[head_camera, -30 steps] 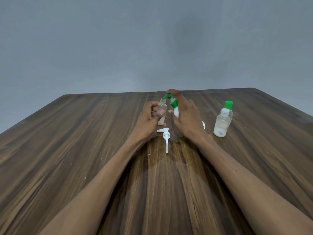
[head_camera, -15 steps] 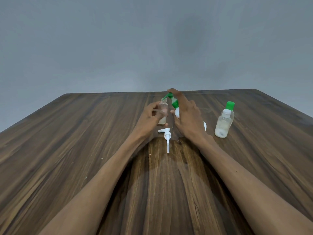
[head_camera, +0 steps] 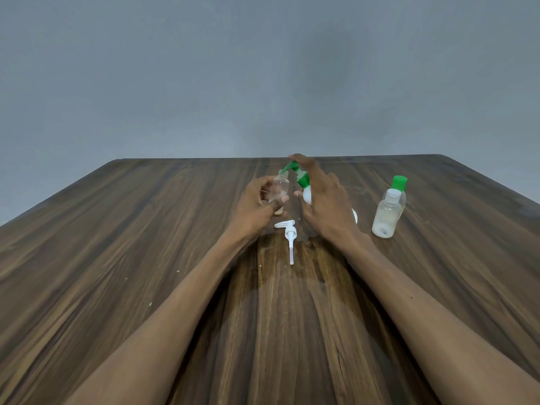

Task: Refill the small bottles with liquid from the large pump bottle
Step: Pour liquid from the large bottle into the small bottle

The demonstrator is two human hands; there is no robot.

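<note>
small clear bottle [head_camera: 280, 190] is gripped by left hand [head_camera: 257, 204]; green pump [head_camera: 295, 170] of large bottle [head_camera: 306, 195], at 3 o'clock, is pressed by right hand [head_camera: 324, 200], fingers curled round it.

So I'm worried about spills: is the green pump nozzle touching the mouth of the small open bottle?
Cannot tell. In the head view the green pump nozzle tip meets the small open bottle rim in the image, but neither contact nor a gap shows plainly.
</note>
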